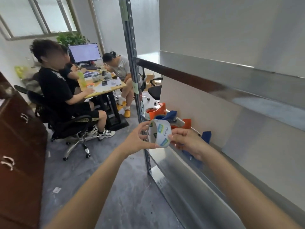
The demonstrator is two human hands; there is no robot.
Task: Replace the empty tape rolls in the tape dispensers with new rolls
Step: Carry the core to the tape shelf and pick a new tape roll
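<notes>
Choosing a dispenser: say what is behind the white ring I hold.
Behind the white printed cardboard ring, orange and blue plastic tape dispensers stand on the metal shelf. Ring and right hand hide their lower parts.

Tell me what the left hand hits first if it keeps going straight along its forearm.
The left hand, holding the core, would likely meet the shelf post first; depth is unclear.

On the lower metal shelf (pixel 173 161), four tape dispensers are lined up. Nearest the upright post (pixel 137 90) stands an orange dispenser (pixel 159 110), followed by a blue dispenser (pixel 171 115), a second orange dispenser (pixel 187 123) and, farthest from it, a second blue dispenser (pixel 206 136).
</notes>
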